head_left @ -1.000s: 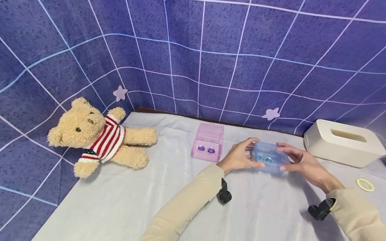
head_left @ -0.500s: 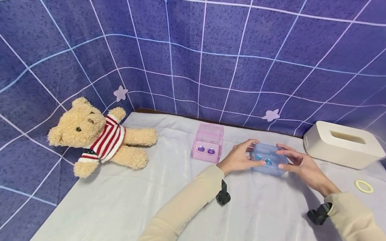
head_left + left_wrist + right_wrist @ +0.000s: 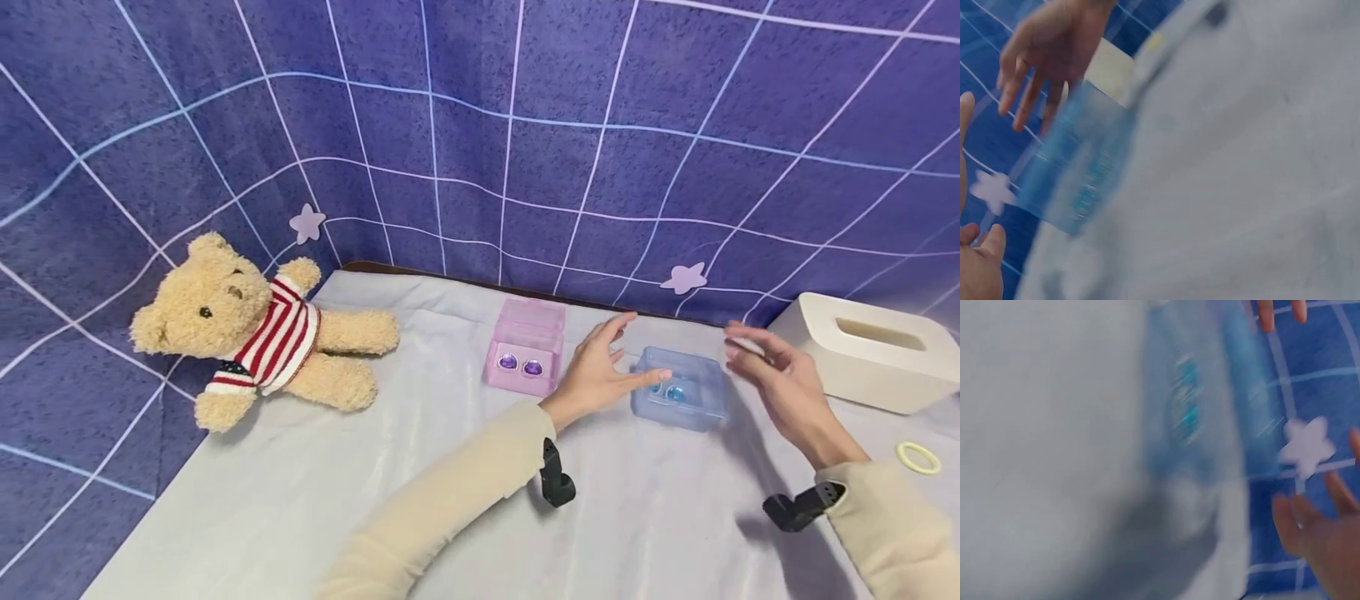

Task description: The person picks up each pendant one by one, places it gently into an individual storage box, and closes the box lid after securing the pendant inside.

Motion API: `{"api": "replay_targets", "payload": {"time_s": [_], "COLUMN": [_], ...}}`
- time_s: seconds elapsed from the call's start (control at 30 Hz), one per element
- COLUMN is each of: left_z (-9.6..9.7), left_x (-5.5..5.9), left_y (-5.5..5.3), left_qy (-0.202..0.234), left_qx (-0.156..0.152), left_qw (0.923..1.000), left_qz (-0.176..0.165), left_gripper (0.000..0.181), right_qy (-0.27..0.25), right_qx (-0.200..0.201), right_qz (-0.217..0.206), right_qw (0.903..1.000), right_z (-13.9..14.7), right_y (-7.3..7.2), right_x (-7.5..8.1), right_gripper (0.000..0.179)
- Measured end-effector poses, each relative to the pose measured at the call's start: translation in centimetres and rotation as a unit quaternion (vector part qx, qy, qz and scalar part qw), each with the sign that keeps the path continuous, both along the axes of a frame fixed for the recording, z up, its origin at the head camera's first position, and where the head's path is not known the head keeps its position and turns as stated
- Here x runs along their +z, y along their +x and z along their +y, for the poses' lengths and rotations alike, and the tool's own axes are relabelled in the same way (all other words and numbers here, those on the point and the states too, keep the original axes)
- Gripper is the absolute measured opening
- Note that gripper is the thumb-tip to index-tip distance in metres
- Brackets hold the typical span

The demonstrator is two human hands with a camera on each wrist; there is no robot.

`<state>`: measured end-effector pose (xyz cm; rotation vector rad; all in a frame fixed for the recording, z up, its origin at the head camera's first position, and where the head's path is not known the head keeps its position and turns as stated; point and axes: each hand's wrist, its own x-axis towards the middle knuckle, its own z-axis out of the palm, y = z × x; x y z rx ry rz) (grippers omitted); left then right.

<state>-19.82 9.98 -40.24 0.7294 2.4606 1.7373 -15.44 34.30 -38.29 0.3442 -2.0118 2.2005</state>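
A see-through blue box (image 3: 697, 410) rests on the white cloth, with two round blue gems (image 3: 675, 393) visible inside. My left hand (image 3: 592, 379) is at its left side, fingers spread, the thumb reaching across the box's left edge in the head view. To the right of the box, my right hand (image 3: 798, 396) is lifted away with relaxed fingers and holds nothing. The left wrist view shows the blue box (image 3: 1079, 162) blurred, between both hands. Left of it stands a pink box (image 3: 517, 383), lid leaning back, holding two round purple gems (image 3: 533, 367).
A teddy bear (image 3: 277, 342) in a striped shirt leans against the curtain on the left. At the far right stands a cream tissue box (image 3: 870, 358), with a pale yellow ring (image 3: 918, 457) in front of it. A blue grid curtain (image 3: 465, 150) backs the table.
Both hands held the blue box by its sides before. Now the right hand has come off to the right and the left hand's fingers have spread away from it.
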Motion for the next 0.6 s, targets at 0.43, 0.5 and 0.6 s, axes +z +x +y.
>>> {"api": "replay_targets", "payload": {"time_s": [0.43, 0.5, 0.6], "left_z": [-10.8, -12.6, -14.5], "left_x": [4.5, 4.0, 2.6], "left_y": [-0.1, -0.2, -0.2], "left_qy": [-0.009, -0.022, -0.033], "left_qx": [0.034, 0.050, 0.065], "left_qw": [0.9928, 0.9912, 0.9921], "left_qz": [0.114, 0.121, 0.102], "left_gripper": [0.088, 0.088, 0.086], "right_qy": [0.027, 0.082, 0.125], "right_qx": [-0.104, -0.094, -0.068], "right_qz": [-0.013, -0.036, -0.073], "right_qw": [0.9942, 0.9916, 0.9870], "right_z": [-11.2, -12.7, -14.3], "right_y": [-2.9, -3.2, -3.7], "right_x": [4.5, 4.2, 3.5], "right_gripper": [0.033, 0.039, 0.046]}}
